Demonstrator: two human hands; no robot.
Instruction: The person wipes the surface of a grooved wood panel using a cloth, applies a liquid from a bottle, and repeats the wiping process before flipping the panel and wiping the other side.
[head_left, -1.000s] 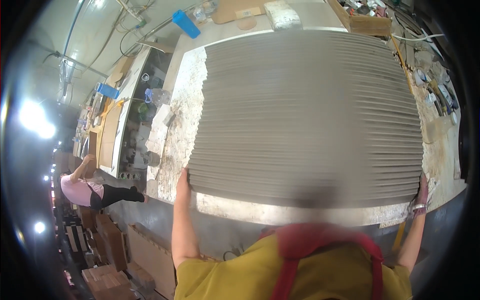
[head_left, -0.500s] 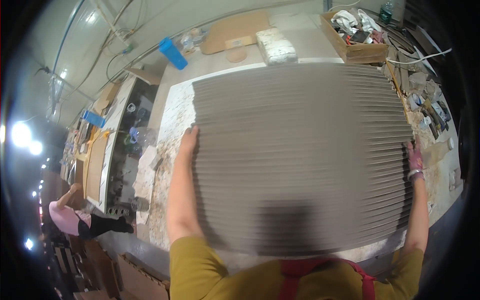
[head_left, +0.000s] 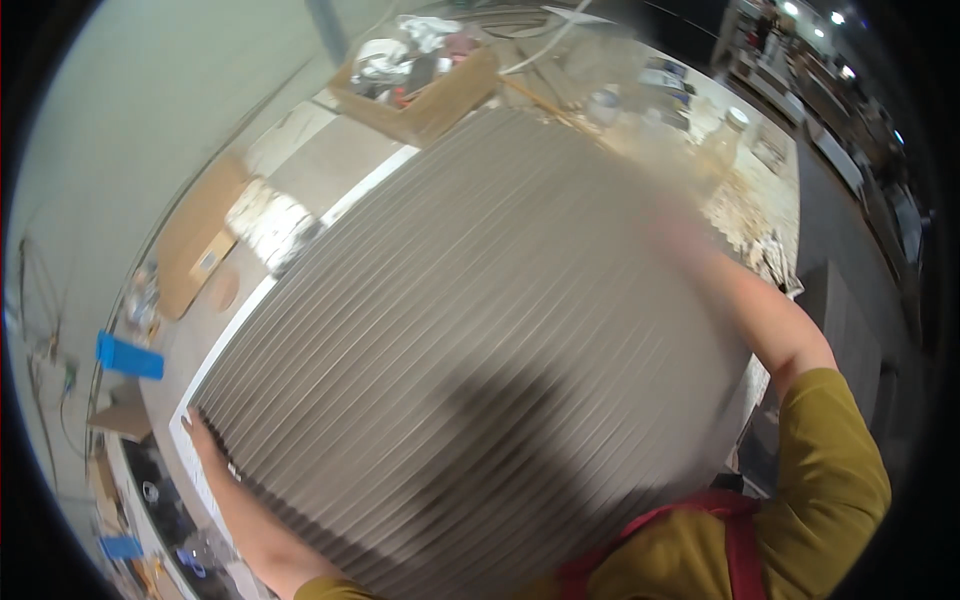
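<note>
A large grey-brown ridged panel (head_left: 430, 330) covers most of the worktable, with its ridges slanting across the view. My left hand (head_left: 197, 428) is at the panel's far left corner, its fingers along the side edge and partly hidden. On the opposite side, my right hand (head_left: 680, 240) is smeared by motion over the panel's right edge, so its fingers cannot be made out. A dark shadow falls across the panel's near half. A narrow white strip (head_left: 240, 318) of the surface beneath shows along the far edge.
Beyond the far edge sit a white block (head_left: 272, 225), a brown board (head_left: 200, 235), a blue container (head_left: 130, 356) and a cardboard box (head_left: 430, 108) of cloths and odds and ends. Debris, a clear bottle (head_left: 728, 135) and small items crowd the right side.
The view has turned to the right, so panel and table now appear slanted. My left hand is nearer the panel's far left corner. My right hand has become blurred over the right edge.
</note>
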